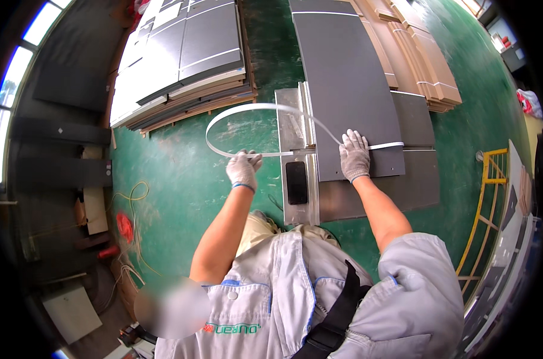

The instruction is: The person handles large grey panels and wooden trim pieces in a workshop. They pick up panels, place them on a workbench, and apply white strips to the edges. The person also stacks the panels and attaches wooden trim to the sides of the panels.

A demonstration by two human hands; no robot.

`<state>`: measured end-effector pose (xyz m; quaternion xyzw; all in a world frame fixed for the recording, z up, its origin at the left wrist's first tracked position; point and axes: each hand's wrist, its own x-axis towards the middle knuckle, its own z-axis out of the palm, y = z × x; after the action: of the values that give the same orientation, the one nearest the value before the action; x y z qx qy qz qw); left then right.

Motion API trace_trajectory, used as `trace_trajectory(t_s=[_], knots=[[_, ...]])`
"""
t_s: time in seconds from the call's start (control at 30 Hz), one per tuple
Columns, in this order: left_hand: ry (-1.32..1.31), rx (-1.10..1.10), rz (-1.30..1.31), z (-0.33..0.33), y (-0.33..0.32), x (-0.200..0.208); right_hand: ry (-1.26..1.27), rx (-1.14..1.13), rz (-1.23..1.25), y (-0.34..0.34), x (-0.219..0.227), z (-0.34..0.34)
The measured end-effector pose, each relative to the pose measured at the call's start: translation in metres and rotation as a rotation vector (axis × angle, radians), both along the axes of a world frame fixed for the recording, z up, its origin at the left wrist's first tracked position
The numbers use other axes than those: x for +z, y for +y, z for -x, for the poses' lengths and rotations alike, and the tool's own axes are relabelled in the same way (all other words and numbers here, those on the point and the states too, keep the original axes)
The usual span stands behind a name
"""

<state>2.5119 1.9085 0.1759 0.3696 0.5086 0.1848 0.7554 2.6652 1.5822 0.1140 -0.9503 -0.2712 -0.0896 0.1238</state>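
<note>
Overexposed windows point(14, 78) at left, bright centre, dark fisheye-bent edges

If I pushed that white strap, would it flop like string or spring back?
Probably springy: the white strap arcs in a wide loop from the gloved left hand instead of hanging limp. It likely bends easily, since it curves smoothly. It's probably light, being thin and narrow.

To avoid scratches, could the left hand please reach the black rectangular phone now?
Probably yes: the phone lies uncovered near the left hand, though that hand holds a flat white strap.
</note>
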Motion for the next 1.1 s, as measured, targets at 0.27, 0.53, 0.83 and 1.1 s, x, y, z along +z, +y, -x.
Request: trace_trajectory(t_s=[0.27,0.53,0.83,1.1], knots=[[-0.036,-0.063,0.125,-0.062,-0.067,-0.097,-0.009,-0.014,0.037,0.005,0.012,-0.001],[-0.025,-0.525,0.000,-0.055,-0.084,-0.077,0.043,-0.066,0.121,0.011,0.017,0.001],[-0.017,-1.275,-1.121,-0.053,-0.002,-0.087,0.059,-0.097,0.140,0.025,0.025,-0.004],[0.027,-1.461,-1.021,-0.071,0.002,-0.072,0.097,-0.135,0.253,0.015,0.013,-0.008]])
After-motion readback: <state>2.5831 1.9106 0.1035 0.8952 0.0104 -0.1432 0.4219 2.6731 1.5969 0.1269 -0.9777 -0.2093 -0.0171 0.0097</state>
